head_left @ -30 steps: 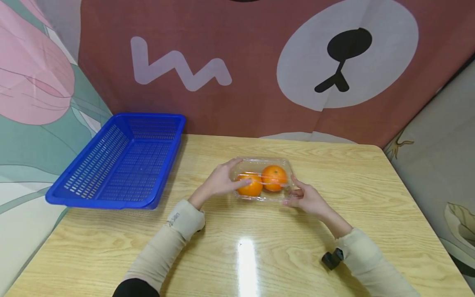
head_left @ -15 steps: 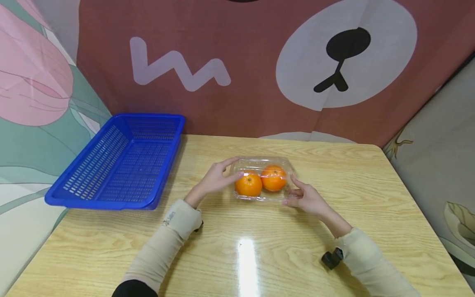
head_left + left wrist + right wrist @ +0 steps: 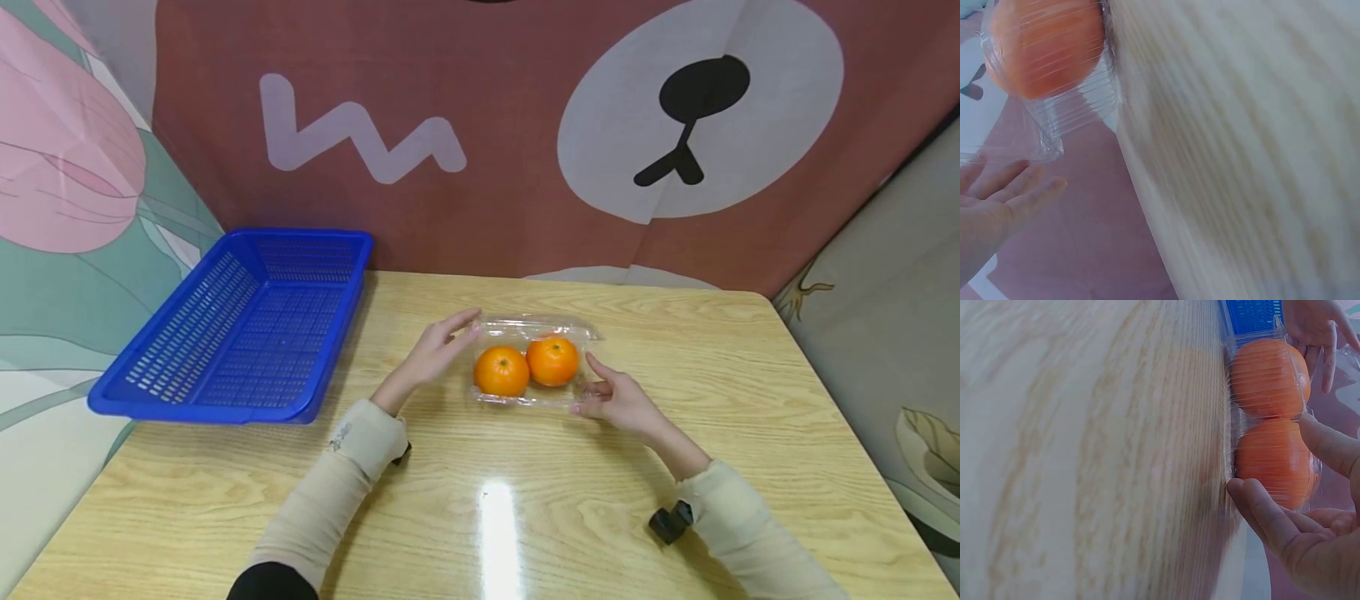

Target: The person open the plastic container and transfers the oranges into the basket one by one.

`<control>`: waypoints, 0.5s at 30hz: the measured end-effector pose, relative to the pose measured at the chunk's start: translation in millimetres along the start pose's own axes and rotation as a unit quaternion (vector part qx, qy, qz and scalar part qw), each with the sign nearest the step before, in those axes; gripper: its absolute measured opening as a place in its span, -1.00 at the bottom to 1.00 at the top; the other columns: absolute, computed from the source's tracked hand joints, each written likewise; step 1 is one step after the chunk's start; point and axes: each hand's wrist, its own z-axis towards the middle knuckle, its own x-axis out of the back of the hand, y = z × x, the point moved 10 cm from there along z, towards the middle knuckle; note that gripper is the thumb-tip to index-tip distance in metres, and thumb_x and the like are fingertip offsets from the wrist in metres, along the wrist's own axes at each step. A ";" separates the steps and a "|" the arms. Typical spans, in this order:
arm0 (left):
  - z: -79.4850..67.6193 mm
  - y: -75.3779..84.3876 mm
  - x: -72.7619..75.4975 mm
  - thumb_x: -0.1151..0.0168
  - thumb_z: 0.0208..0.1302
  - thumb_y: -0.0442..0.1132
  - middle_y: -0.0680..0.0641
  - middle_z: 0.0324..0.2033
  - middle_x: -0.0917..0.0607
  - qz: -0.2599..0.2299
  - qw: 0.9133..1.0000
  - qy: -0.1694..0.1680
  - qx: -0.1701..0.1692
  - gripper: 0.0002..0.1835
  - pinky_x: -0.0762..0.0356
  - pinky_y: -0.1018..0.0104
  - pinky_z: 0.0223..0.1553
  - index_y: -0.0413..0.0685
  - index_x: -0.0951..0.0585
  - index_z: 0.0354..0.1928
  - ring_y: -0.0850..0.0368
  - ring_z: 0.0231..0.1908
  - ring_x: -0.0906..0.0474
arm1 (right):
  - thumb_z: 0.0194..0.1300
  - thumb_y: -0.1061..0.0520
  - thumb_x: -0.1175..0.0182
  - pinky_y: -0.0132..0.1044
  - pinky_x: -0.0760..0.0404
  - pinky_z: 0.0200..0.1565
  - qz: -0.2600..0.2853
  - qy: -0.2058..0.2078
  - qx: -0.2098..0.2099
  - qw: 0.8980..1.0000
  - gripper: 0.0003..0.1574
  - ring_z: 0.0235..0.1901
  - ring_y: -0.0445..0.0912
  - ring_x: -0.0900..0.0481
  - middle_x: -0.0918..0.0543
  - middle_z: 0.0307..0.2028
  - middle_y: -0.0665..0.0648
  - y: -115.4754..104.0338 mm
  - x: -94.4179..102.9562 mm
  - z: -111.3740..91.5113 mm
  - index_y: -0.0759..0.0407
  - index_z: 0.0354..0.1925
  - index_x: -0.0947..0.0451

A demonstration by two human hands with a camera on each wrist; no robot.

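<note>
A clear plastic clamshell box (image 3: 534,402) holding two oranges (image 3: 502,372) (image 3: 552,361) lies on the table in the head view. Its lid (image 3: 536,323) stands tilted up towards the back, so both oranges show more plainly. My left hand (image 3: 433,354) is at the lid's left edge with fingers extended; in the left wrist view the fingertips (image 3: 1025,181) are at the clear plastic edge. My right hand (image 3: 624,402) holds the box's right end. The right wrist view shows its thumb (image 3: 1329,444) at the upper rim and fingers (image 3: 1266,509) low against the side.
A blue plastic basket (image 3: 341,333) with perforated sides stands at the left of the wooden table (image 3: 570,500). A fabric backdrop (image 3: 510,208) with a printed bear face rises behind the table. A black wrist camera (image 3: 670,523) sits under the right sleeve.
The lid has swung up and back, off the oranges. My left hand has moved slightly up and left, its thumb leaving the front of the left orange. My right hand has stayed in place.
</note>
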 end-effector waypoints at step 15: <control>8.9 -9.1 10.9 0.33 0.47 -0.13 -0.33 0.04 -0.49 -0.021 0.996 0.078 0.037 -0.53 -0.27 0.10 0.14 -0.37 -0.37 0.13 -0.12 0.06 -0.40 | 0.06 0.24 -0.31 -0.29 -0.58 -0.20 0.000 0.002 0.004 1.000 0.13 -0.16 0.10 -0.59 -0.44 0.00 0.53 -1.8 0.6 -0.5 0.37 0.37 0.20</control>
